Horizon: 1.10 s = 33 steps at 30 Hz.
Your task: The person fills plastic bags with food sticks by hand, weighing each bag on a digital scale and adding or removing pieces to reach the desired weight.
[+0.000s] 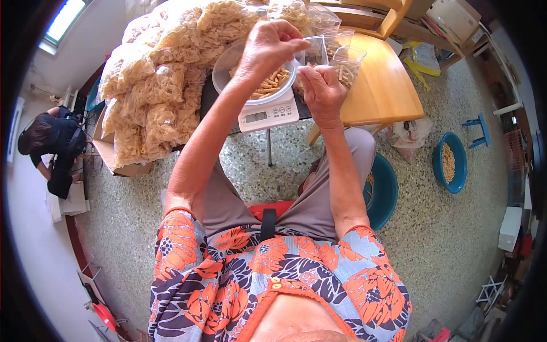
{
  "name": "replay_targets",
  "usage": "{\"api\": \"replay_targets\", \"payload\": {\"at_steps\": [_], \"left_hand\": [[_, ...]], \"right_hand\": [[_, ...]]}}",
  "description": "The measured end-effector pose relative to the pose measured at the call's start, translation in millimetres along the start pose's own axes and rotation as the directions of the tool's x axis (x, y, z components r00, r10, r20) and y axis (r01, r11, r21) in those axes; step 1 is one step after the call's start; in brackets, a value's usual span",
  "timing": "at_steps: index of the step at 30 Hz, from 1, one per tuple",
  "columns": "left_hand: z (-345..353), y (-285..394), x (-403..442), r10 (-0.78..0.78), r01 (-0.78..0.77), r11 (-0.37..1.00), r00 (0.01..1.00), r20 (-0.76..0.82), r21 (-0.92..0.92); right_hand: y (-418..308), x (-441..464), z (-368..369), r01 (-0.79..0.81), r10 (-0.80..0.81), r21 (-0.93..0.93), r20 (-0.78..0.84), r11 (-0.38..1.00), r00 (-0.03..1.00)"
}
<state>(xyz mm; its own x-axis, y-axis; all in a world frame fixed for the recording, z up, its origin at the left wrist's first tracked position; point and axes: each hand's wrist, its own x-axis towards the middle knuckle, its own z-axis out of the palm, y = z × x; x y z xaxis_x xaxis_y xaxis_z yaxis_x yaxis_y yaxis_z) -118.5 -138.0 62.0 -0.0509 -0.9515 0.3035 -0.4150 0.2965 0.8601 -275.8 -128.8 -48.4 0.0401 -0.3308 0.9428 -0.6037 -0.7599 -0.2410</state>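
Observation:
My left hand [273,47] is raised over the round bowl, its thumb and fingertips pinched on the edge of a clear plastic bag [317,51]. Lower and to the right, my right hand [325,94] is closed, its fingertips pinching the same bag near its lower side. The see-through film makes the bag's contents hard to make out. Beneath my left forearm, a translucent bowl [223,67] holds tan stick-shaped pieces [272,84]. It sits on a white digital scale [269,117]. Just beyond my right hand are clear bags of similar pieces [346,67].
Filled plastic bags [154,85] are heaped at the left. A wooden chair [393,94] stands at the right. Teal tubs [383,196] are on the floor, one beside my leg, another farther right near a blue stool [477,131]. A person [54,139] is at far left.

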Motion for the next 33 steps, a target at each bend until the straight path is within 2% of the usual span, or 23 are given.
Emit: {"api": "replay_targets", "payload": {"at_steps": [3,6,7,9,10,12,13,16,19,29,33], "left_hand": [[-18.5,-10.0,4.4,0.0,-0.006,0.996,0.998,-0.067,-0.087],[-45.6,-32.1,6.2,0.025,-0.017,0.97,0.999,-0.029,0.242],[-49.9,-39.2,5.3,0.025,-0.017,0.969,0.999,-0.028,0.246],[-53.7,-48.8,2.2,0.016,-0.035,0.877,0.999,0.045,0.479],[-53.5,-53.8,0.7,0.015,-0.035,0.876,0.999,0.044,0.481],[-50.3,-55.3,-5.5,-0.044,-0.019,0.794,0.995,0.089,0.607],[-48.5,-58.3,-7.8,-0.01,-0.048,0.746,0.996,0.083,0.664],[-44.3,-64.7,-11.2,0.048,-0.102,0.676,0.994,0.095,0.729],[-40.3,-70.1,-9.7,-0.007,-0.061,0.644,0.996,0.085,0.763],[-37.6,-70.5,-9.4,0.02,-0.12,0.639,0.99,0.139,0.76],[-40.8,-73.8,-12.0,0.092,-0.144,0.676,0.99,0.111,0.722]], "right_hand": [[2.3,1.4,-3.1,-0.027,0.027,-0.019,-0.018,0.999,0.999],[5.7,2.3,-1.9,-0.03,0.031,0.014,-0.038,0.999,0.999],[5.8,2.0,-2.1,-0.036,0.037,0.01,-0.028,0.999,0.999],[4.0,2.9,-2.3,-0.043,0.043,0.011,-0.029,0.999,0.999],[3.0,3.6,-2.3,-0.046,0.046,0.009,-0.027,0.999,0.999],[2.8,3.6,-2.5,-0.056,0.056,0.012,-0.027,0.998,0.998],[2.6,3.3,-2.7,-0.066,0.066,0.014,-0.025,0.998,0.997],[6.7,0.2,-0.8,-0.059,0.059,-0.005,-0.025,0.998,0.998],[6.0,-0.2,-0.9,-0.059,0.059,-0.005,-0.017,0.998,0.998],[6.4,0.7,1.9,-0.037,0.037,-0.019,-0.011,0.999,0.999],[7.8,-1.5,3.2,-0.05,0.05,-0.007,-0.007,0.999,0.999]]}}
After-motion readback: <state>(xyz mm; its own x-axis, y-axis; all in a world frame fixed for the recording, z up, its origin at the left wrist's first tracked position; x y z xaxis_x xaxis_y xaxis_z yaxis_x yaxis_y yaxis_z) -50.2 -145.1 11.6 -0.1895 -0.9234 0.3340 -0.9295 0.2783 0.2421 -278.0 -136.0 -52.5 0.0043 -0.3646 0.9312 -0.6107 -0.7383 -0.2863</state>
